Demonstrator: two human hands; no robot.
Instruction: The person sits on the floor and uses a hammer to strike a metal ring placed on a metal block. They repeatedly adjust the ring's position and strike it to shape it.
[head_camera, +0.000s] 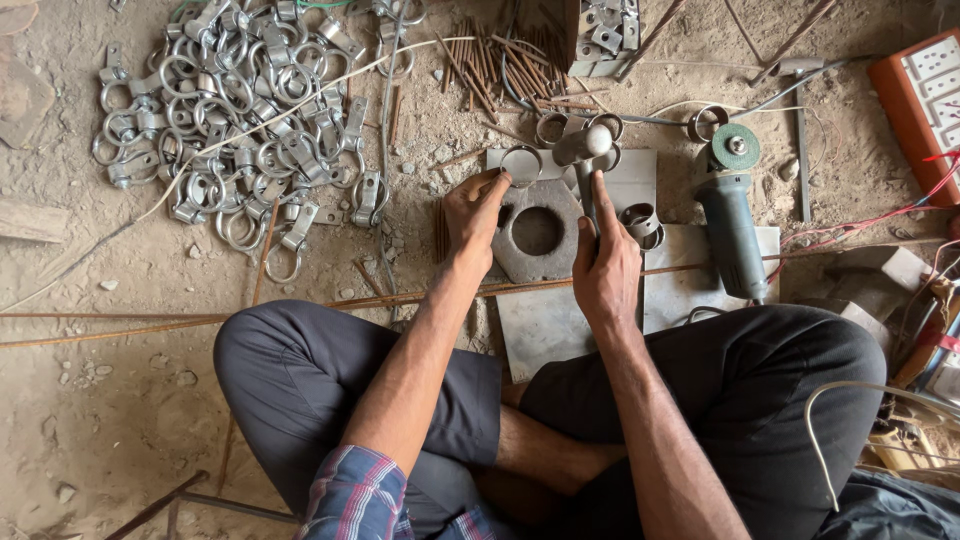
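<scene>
Here, a heap of finished metal clamps (240, 110) lies at far left on the dusty floor, and the left hand (475, 210) pinches a small metal ring (521, 163) beside a thick holed steel block (537, 230). The right hand (605, 265) grips a hammer (585, 150), whose head rests above the block, near the ring. An angle grinder (732, 220) lies further right.
</scene>
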